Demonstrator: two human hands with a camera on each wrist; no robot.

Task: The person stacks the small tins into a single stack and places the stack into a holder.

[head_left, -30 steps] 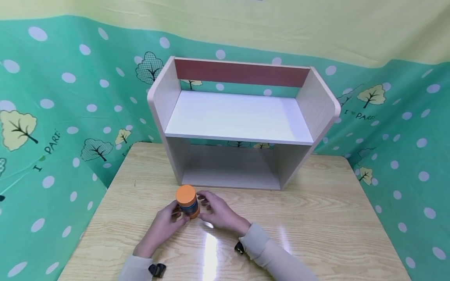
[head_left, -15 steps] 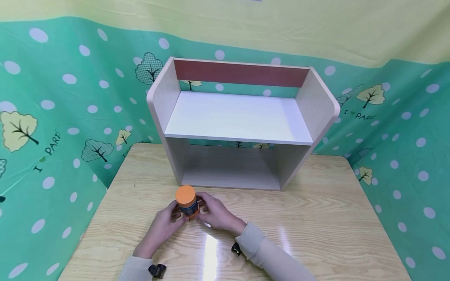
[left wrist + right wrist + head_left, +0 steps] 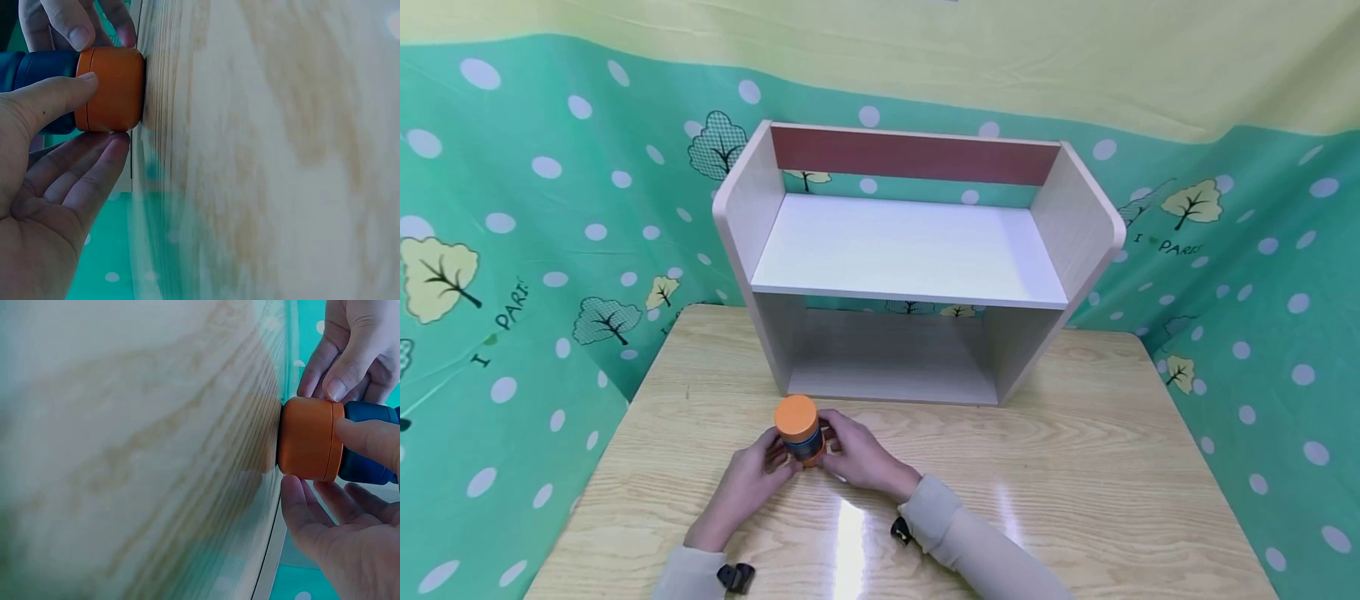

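An upright cylinder (image 3: 797,418) with an orange top, a dark blue middle and an orange base stands on the wooden table (image 3: 1090,467), in front of the shelf's left end. Its exact kind is unclear. My left hand (image 3: 747,483) holds it from the left, and my right hand (image 3: 863,457) from the right. The left wrist view shows the left thumb (image 3: 69,94) lying over the blue part and the orange base (image 3: 115,90), with curled fingers at the far side. In the right wrist view, the right thumb (image 3: 369,437) touches the base's edge, fingers beneath partly hidden.
A two-tier shelf unit (image 3: 910,250) with a dark red back rail (image 3: 917,156) stands at the back of the table. Green curtains (image 3: 550,250) with dots and trees surround the table. A black wrist device (image 3: 735,577) sits at each cuff.
My right hand has moved slightly left, its fingers and thumb closing in on the cylinder. My left hand and the cylinder have stayed in place.
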